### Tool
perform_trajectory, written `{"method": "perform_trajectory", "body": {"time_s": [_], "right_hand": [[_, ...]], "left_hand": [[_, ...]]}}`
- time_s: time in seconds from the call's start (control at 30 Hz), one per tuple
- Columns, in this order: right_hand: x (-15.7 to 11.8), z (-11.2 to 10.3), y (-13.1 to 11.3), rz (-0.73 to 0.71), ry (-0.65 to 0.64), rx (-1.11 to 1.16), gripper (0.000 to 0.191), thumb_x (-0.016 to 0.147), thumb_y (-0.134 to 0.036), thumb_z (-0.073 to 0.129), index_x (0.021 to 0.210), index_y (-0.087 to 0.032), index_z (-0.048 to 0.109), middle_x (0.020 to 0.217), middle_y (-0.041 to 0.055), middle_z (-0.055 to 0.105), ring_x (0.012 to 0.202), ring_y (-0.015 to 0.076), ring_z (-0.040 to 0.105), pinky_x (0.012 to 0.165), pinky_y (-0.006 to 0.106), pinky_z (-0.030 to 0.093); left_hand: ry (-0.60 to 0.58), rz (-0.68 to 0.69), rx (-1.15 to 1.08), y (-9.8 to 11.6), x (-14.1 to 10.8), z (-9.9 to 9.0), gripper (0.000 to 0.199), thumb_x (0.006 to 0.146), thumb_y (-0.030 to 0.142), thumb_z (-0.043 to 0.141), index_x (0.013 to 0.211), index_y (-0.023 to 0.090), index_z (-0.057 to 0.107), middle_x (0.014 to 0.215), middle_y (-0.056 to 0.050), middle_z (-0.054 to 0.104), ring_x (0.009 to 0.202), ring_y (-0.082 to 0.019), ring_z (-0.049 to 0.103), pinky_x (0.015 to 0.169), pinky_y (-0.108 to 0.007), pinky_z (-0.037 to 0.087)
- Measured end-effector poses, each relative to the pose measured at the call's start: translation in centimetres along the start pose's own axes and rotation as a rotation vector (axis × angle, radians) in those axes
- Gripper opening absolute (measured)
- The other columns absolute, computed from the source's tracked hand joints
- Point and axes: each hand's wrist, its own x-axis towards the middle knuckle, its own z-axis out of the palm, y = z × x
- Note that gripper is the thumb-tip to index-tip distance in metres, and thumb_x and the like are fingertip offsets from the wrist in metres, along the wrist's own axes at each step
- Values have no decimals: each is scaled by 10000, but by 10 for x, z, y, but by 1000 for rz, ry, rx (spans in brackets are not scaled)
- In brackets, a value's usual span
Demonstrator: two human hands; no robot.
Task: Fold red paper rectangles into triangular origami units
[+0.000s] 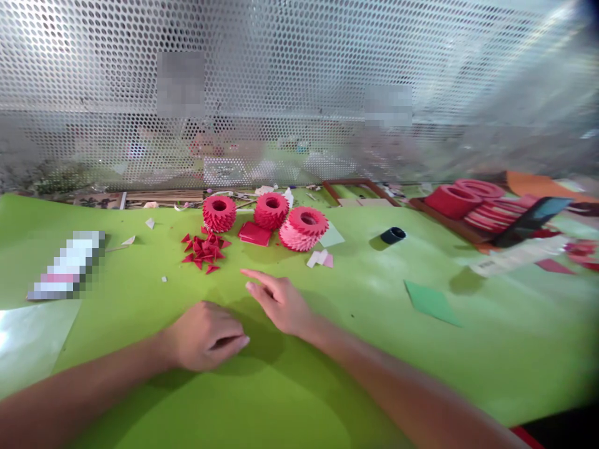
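My left hand point(208, 340) rests low over the green table, fingers curled under and thumb lying along them. Whatever it may hold is hidden. My right hand point(283, 302) is just beyond it, index finger and thumb stretched out and apart, with nothing seen between them. Nearest to its fingertips is a loose pile of red folded-paper triangles point(206, 248). Behind the pile stands a red ring of folded pieces point(219, 213). Beside it are a second red ring point(271, 211) and a pink-and-red ring point(303, 229). A stack of red paper point(255, 234) lies between them.
White and pink paper slips point(321, 258) lie beside the pink-and-red ring. Farther right are a dark cylinder point(393, 235), a green paper sheet point(430, 302) and a box point(482, 238) of red rolls with a phone point(531, 221) leaning on it. A perforated metal panel point(290, 75) stands behind.
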Motion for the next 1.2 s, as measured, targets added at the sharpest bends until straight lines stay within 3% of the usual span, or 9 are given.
{"method": "perform_trajectory", "body": {"time_s": [0.07, 0.2, 0.37, 0.57, 0.7, 0.83, 0.93, 1.03, 1.2], "right_hand": [[-1, 0, -2, -16, -33, -32, 430, 1004, -387, 436, 1321, -157, 614, 515, -58, 422, 448, 95, 343, 468, 231, 225], [-1, -1, -4, -7, -109, -72, 388, 984, -354, 468, 1276, -169, 646, 537, -39, 523, 459, 100, 410, 476, 217, 263], [3, -6, -4, 20, -97, -127, 373, 978, -382, 476, 1187, -154, 685, 606, 2, 650, 463, 106, 483, 476, 218, 302], [14, -20, -4, -27, 94, -294, 309, 957, -333, 506, 1157, -168, 674, 1004, 84, 753, 793, 182, 686, 689, 284, 489], [30, -27, 1, -68, 76, -557, 303, 932, -305, 545, 1174, -169, 666, 1180, 107, 711, 1062, 251, 660, 905, 378, 503], [57, -30, 10, -76, 88, -827, 346, 946, -283, 514, 1237, -137, 632, 1322, 114, 638, 1178, 239, 596, 1007, 359, 471], [79, -30, 17, -36, 119, -888, 414, 954, -305, 493, 1287, -79, 592, 1434, 182, 534, 1271, 305, 523, 1019, 414, 459], [93, -29, 23, -6, 124, -923, 410, 979, -312, 448, 1290, -81, 583, 1340, 199, 605, 1180, 305, 582, 945, 409, 494], [100, -23, 27, -25, 105, -958, 375, 1020, -334, 370, 1213, -134, 623, 1229, 166, 671, 1121, 279, 598, 869, 360, 499]], "left_hand": [[-19, 27, 54, 1, 1, 1, 286, 967, 186, 456, 727, 167, 609, 595, -7, 609, 507, -116, 514, 556, -252, 409], [93, -10, 103, -3, 2, 0, 263, 982, 110, 402, 1051, 153, 652, 640, -13, 653, 500, -130, 572, 516, -233, 437], [208, 37, 74, -11, 1, 1, 531, 888, -61, 330, 1279, 200, 576, 872, -37, 730, 621, -111, 663, 542, -189, 525], [275, 58, 57, -11, 1, -1, 705, 747, -123, 297, 1327, 193, 541, 1194, -93, 703, 525, -56, 625, 481, -155, 533], [274, 87, 28, -12, 1, 0, 730, 736, -125, 321, 1330, 221, 568, 1283, -82, 678, 793, -120, 744, 600, -193, 610], [343, 222, -5, -15, 0, 3, 712, 742, -133, 365, 1293, 243, 614, 1195, -44, 730, 972, -146, 742, 713, -208, 630], [371, 286, 3, -16, -2, 3, 755, 727, -142, 365, 1333, 256, 579, 1192, -33, 732, 955, -138, 746, 615, -164, 611], [387, 251, 80, -14, -2, 1, 800, 705, -138, 328, 1377, 247, 530, 1225, -59, 715, 814, -131, 756, 493, -160, 563], [359, 225, 76, -9, -1, -3, 748, 747, -97, 349, 1408, 225, 484, 1161, -78, 735, 570, -88, 674, 489, -186, 543]]}}
